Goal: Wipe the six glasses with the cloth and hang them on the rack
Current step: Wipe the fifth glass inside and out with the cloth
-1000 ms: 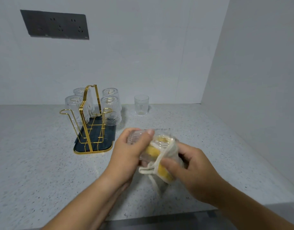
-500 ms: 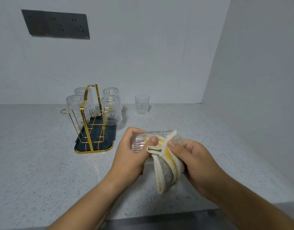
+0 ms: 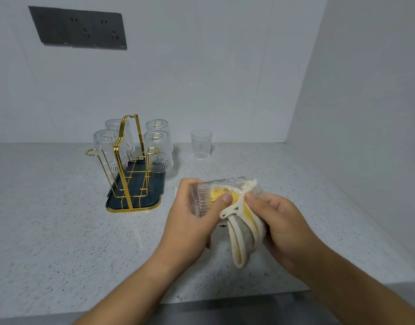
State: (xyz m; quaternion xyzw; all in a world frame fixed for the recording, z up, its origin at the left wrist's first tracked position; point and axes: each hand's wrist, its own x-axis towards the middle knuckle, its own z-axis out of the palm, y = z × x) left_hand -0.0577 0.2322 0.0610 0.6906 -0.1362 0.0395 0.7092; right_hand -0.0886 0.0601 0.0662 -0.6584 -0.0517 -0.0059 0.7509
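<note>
The left hand [image 3: 190, 221] curls round the ribbed base end of a glass [image 3: 201, 199], thumb laid across its side, and holds it lying sideways with the mouth turned toward the right of the frame; that way the opening faces the other hand. The right hand [image 3: 284, 226] pinches a yellow and white cloth [image 3: 245, 233] between thumb and fingers; part of the cloth sits inside the glass, its yellow showing through the clear wall, and the loose end droops below both hands. It looks like one hand steadies the glass while the other works the cloth round the inside, so this glass is mid-wipe, not ready to hang. Both hands hold their load in the air at lower centre, above the speckled counter [image 3: 61, 231] and well clear of it, probably so the glass can be turned freely. Up and to the left stands the gold wire rack [image 3: 125, 160] on its dark tray [image 3: 136, 204]; four upturned glasses [image 3: 158, 152] hang mouth down on its rear pegs, presumably to drain and keep dust out. A front peg [image 3: 95, 152] at the left is bare, and the one opposite seems bare too, which leaves room for two more. Right of the rack, near the back wall, a last glass [image 3: 201, 144] stands upright on the counter, apparently waiting its turn; so four seem done, one is in hand and one is left. A dark socket panel [image 3: 77, 28] sits on the wall at upper left.
</note>
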